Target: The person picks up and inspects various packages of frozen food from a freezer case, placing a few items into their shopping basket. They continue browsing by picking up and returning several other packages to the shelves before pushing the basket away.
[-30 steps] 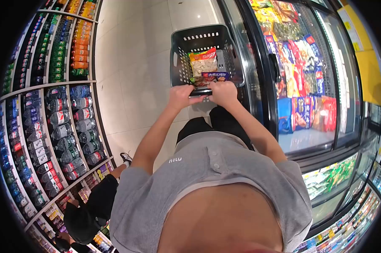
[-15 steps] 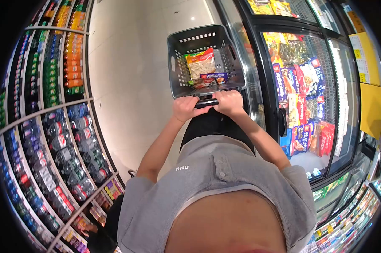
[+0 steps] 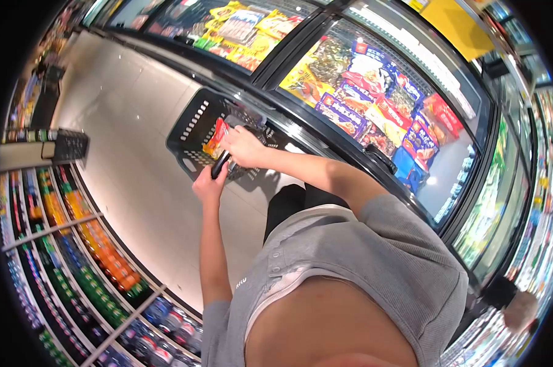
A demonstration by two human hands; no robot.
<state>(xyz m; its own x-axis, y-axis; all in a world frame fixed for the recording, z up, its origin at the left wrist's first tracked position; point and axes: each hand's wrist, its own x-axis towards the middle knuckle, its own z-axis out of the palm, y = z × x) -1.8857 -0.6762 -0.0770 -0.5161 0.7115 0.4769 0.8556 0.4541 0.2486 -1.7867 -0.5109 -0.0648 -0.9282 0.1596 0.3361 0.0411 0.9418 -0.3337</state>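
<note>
Both of my hands grip the black handle of a dark grey shopping basket with slotted sides. My left hand is closed round the handle's near-left end. Farther along it, my right hand is closed too, partly covering the basket. A red and orange food packet shows inside the basket beside my right hand. The other goods in there are mostly hidden by my hand and arm.
A glass-topped freezer with bagged frozen foods runs along the basket's right side. Drink shelves stand at the lower left. A grey shelf-end fixture juts out at the left. Pale tiled floor lies between. Someone's head appears at lower right.
My view has turned to the right. The basket now sits tilted and left of centre, close along the freezer. My hands have stayed on the handle throughout.
</note>
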